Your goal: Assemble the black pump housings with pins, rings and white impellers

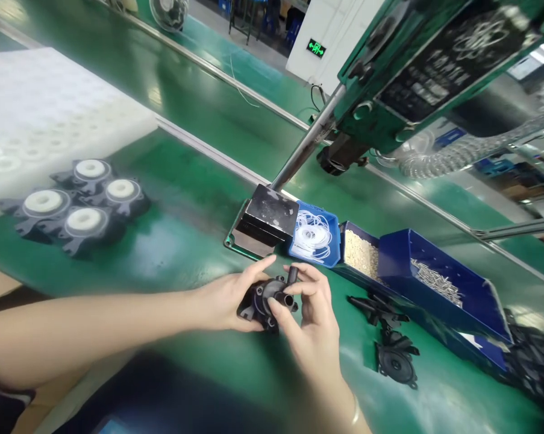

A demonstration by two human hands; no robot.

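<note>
A black plastic pump housing [265,300] with two short tube ports is held just above the green table [185,241]. My left hand [229,298] grips its round body from the left. My right hand [314,322] pinches the ports from the right, with the thumb and forefinger on them. Two more black housing parts [391,346] lie on the table to the right of my hands. Several black housings with white round inserts [75,205] sit grouped at the far left.
A black block on a metal base [265,223] stands just beyond my hands, under a slanted steel rod and a green machine [411,66]. Blue bins hold white rings [314,235], pale pellets [361,253] and metal screws [438,280]. A white foam tray [50,114] lies far left.
</note>
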